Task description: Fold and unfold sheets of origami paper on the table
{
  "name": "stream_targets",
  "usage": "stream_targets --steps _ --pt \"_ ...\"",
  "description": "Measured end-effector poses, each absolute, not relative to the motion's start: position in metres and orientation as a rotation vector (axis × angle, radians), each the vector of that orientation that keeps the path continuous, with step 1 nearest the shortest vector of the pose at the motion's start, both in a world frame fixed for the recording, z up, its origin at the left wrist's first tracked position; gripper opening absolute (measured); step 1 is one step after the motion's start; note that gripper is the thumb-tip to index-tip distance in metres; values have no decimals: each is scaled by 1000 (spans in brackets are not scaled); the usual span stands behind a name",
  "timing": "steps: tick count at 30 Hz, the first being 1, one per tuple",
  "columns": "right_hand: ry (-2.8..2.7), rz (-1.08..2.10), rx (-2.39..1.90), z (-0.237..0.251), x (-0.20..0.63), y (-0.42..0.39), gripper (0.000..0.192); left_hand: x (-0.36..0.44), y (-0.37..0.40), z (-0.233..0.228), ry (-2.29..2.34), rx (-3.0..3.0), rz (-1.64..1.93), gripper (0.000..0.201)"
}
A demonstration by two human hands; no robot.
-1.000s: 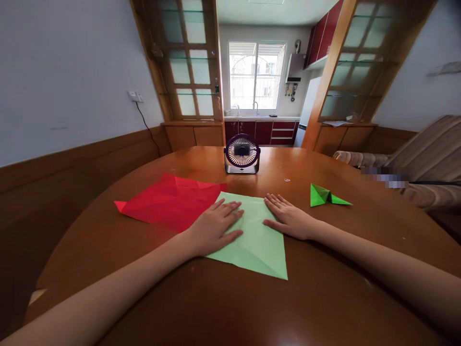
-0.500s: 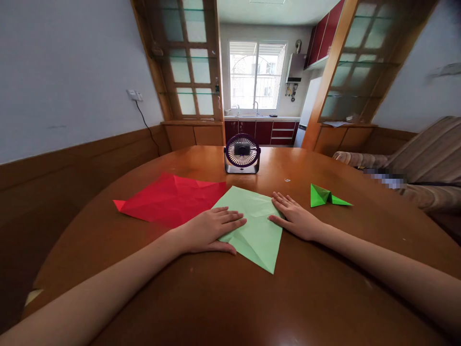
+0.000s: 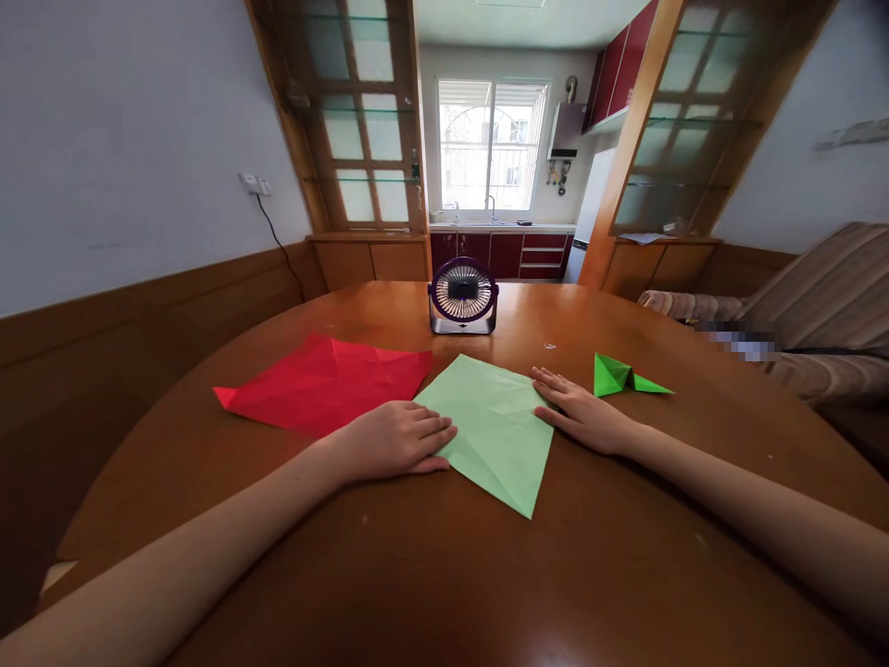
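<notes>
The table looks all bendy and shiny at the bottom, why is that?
Head view: the wide lens curves the round table and stretches both arms. The bright window throws glare on the polished wood near the bottom edge. The light green paper and both hands look sharp. One patch by the sofa is blurred.

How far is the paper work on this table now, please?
Done: one bright green folded piece lies finished at the right. In hand: the left hand and right hand press flat on the pale green sheet, creased but open. Left: the red sheet lies unfolded beside it.
</notes>
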State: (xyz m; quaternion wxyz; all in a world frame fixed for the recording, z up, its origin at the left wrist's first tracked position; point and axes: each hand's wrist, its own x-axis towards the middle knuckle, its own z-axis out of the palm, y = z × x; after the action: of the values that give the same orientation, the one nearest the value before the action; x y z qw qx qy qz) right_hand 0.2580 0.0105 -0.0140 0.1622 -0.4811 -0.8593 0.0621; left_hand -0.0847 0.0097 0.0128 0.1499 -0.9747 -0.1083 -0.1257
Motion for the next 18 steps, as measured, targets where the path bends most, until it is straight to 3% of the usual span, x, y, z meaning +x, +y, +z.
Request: stream_targets --steps 9,12,16,18 --pt "-2474 547 -973 3 263 4 49 -84 6 10 -471 -2851 -591 28" --pt "-2511 685 -831 8 268 2 50 -85 7 12 -576 -2821 -620 26" --pt "-2474 650 -853 7 270 2 60 -84 7 12 -768 -2817 -812 24" --pt "-2447 579 -873 5 268 2 56 -84 7 12 -893 -2828 -899 25"
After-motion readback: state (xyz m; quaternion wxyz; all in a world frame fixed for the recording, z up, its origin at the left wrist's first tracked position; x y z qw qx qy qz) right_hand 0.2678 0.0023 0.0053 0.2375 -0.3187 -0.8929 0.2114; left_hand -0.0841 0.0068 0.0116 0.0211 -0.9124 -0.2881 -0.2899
